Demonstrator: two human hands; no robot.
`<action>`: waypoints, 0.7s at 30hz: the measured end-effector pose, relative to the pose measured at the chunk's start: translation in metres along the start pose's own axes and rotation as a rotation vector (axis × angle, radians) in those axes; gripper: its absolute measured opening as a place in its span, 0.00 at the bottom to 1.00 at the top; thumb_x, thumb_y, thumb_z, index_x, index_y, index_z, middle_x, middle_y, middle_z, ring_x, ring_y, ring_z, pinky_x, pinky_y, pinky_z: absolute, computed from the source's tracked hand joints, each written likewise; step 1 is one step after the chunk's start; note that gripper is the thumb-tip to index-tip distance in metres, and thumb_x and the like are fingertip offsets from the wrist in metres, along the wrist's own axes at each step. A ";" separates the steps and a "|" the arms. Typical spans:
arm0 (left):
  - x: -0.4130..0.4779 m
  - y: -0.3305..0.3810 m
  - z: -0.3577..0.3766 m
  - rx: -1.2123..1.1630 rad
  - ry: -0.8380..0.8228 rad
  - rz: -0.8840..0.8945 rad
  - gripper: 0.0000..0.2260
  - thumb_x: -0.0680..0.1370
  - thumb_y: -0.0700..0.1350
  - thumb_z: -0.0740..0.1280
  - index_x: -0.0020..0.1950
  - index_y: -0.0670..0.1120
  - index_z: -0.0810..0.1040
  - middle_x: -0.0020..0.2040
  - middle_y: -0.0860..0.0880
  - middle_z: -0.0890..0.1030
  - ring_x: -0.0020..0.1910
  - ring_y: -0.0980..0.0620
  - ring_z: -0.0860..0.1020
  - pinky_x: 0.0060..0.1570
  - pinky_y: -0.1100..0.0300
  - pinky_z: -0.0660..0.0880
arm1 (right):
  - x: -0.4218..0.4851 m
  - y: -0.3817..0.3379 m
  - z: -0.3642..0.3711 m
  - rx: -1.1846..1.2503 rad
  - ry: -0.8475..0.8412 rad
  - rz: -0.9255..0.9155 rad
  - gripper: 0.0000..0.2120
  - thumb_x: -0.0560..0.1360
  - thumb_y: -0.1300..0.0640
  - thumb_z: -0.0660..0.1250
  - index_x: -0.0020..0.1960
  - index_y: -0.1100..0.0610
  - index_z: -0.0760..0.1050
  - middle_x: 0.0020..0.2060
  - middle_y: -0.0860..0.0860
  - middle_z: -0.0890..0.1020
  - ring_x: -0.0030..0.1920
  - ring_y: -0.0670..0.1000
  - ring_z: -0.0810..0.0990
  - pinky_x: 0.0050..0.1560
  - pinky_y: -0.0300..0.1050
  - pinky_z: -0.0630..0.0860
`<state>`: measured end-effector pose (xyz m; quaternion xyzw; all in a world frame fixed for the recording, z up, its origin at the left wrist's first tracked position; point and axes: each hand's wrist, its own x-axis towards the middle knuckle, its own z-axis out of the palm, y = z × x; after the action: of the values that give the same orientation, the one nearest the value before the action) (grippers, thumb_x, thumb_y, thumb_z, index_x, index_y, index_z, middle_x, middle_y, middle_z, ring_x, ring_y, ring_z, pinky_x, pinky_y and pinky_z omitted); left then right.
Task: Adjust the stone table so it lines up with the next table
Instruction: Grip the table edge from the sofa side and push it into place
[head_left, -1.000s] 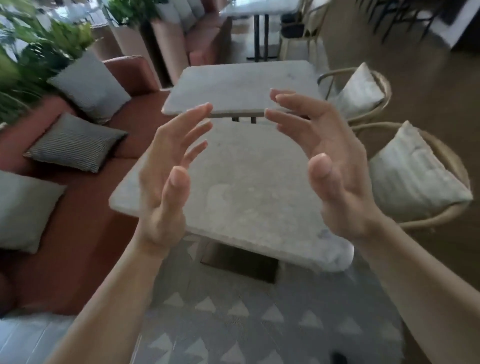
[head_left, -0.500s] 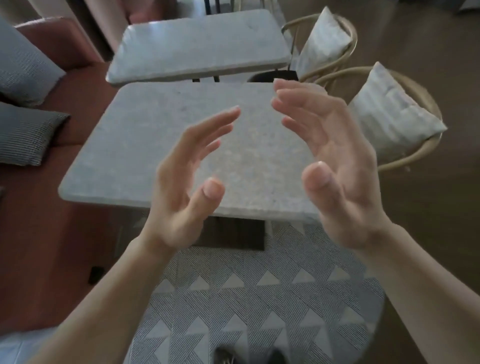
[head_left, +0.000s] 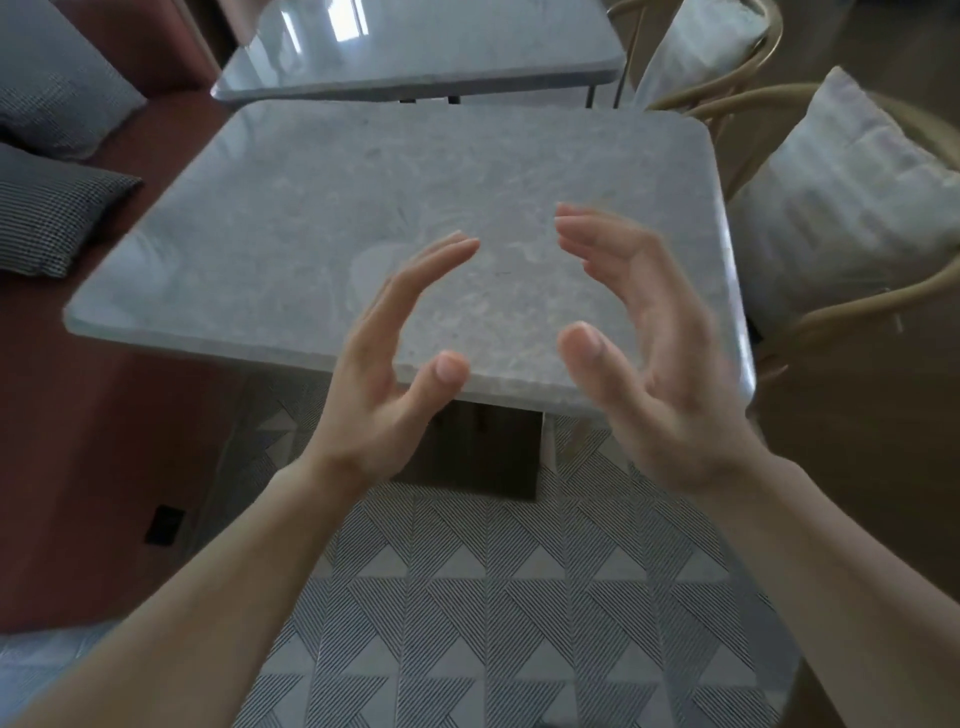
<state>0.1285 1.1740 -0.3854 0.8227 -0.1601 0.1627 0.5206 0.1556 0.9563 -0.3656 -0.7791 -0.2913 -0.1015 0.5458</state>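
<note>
A grey stone table (head_left: 322, 208) with a square top and rounded corners stands in front of me, turned a little against the second stone table (head_left: 415, 52) behind it. A narrow gap separates their edges. My left hand (head_left: 384, 374) and my right hand (head_left: 649, 353) hover above the near edge of the stone table, palms facing each other, fingers apart and curved. Neither hand touches the top or holds anything. The table's dark base (head_left: 483, 452) shows under the near edge.
A red-brown sofa (head_left: 104, 441) with checked cushions (head_left: 47, 218) runs along the left. Two wicker chairs with pale cushions (head_left: 841, 208) stand close at the table's right side. A patterned grey rug (head_left: 493, 613) covers the floor under me.
The view has tilted down and come nearer the table, which now fills more of the frame. Both hands have dropped lower, toward the near edge, and stayed open.
</note>
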 end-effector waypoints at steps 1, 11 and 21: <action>-0.001 -0.015 -0.002 0.054 -0.005 -0.034 0.37 0.79 0.76 0.58 0.80 0.55 0.68 0.82 0.53 0.70 0.85 0.55 0.65 0.83 0.56 0.62 | 0.001 0.013 0.010 -0.078 -0.012 0.018 0.35 0.81 0.33 0.65 0.78 0.57 0.69 0.78 0.52 0.74 0.80 0.47 0.71 0.80 0.41 0.69; 0.009 -0.159 -0.054 0.706 -0.432 -0.450 0.49 0.57 0.92 0.49 0.74 0.82 0.36 0.89 0.55 0.42 0.88 0.40 0.38 0.85 0.37 0.37 | 0.010 0.128 0.087 -0.845 -0.507 0.233 0.57 0.71 0.16 0.46 0.89 0.51 0.45 0.90 0.53 0.47 0.90 0.58 0.45 0.88 0.54 0.40; 0.023 -0.220 -0.096 1.046 -0.534 -0.249 0.51 0.60 0.90 0.47 0.78 0.76 0.32 0.89 0.53 0.43 0.87 0.29 0.46 0.83 0.31 0.41 | 0.016 0.152 0.091 -1.105 -0.551 0.169 0.54 0.74 0.18 0.40 0.88 0.52 0.52 0.87 0.59 0.59 0.87 0.64 0.60 0.86 0.63 0.56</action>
<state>0.2345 1.3482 -0.5137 0.9947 -0.0866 -0.0548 0.0037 0.2397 1.0087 -0.5131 -0.9643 -0.2633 0.0111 -0.0268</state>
